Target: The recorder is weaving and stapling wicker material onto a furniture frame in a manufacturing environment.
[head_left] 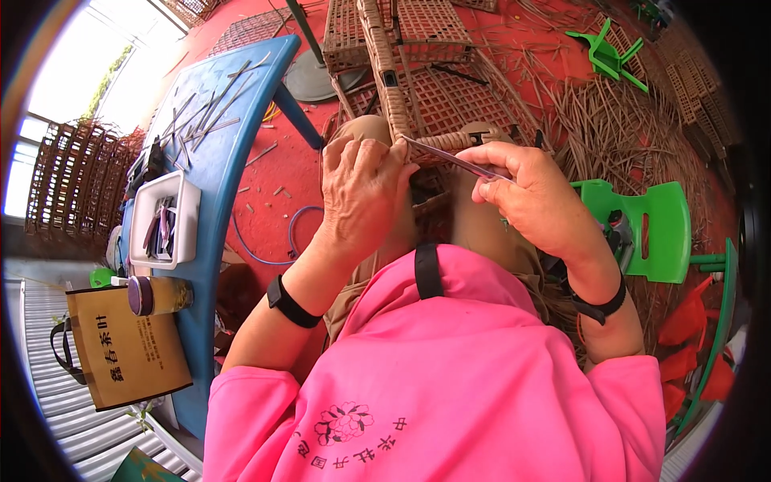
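Note:
Before my knees stands a woven wicker frame (389,96) with a wrapped upright post and a wrapped crossbar (442,142). My left hand (360,189) is closed around the corner where the two meet, its fingers curled and its thumb pressed in. Between the fingers and thumb of my right hand (530,189) is a thin, flat, pointed blade (450,157), held at a slant. Its tip touches the corner beside my left thumb. Part of the handle is hidden in my right palm, and the post's lower end lies behind my left hand.
On the left, a blue table (241,104) bears loose dark strips, a white tray (193,201) of tools and a lidded jar (161,295). A brown bag (128,345) stands beside it. Green chairs (666,229) and a heap of cane strips (626,136) lie right.

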The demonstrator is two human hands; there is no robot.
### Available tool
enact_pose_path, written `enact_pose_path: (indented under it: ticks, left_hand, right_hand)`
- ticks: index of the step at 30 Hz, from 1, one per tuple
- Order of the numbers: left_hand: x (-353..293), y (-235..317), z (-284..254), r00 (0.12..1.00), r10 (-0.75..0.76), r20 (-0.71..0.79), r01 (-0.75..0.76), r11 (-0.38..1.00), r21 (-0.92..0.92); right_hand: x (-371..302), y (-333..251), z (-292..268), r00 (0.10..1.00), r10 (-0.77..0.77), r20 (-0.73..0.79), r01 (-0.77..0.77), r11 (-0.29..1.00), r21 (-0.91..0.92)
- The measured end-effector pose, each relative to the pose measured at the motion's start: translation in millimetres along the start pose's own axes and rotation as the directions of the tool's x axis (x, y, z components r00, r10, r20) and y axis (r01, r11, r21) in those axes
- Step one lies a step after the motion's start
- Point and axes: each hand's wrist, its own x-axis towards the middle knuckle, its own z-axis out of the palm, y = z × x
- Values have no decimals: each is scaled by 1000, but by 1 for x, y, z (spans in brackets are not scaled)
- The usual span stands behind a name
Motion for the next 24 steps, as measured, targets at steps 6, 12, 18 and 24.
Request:
enact_pose_path:
  ticks: [6,12,18,24]
  left_hand:
    - [8,-2,-2,988,-147,54,154,975,-162]
    - [12,-5,1,721,-543,431,683,663,-308]
    - [0,-15,27,655,-640,403,686,278,-673]
    - [2,-23,26,579,-445,683,712,-133,-689]
  right_hand:
    - [1,-2,-1,1000,-4,-9,4,1000,-22]
    - [1,-2,-2,1000,-20,-24,18,998,-53]
    - [-5,11,7,996,-69,-64,68,997,-29]
    - [-14,49,48,933,-260,-249,221,960,-174]
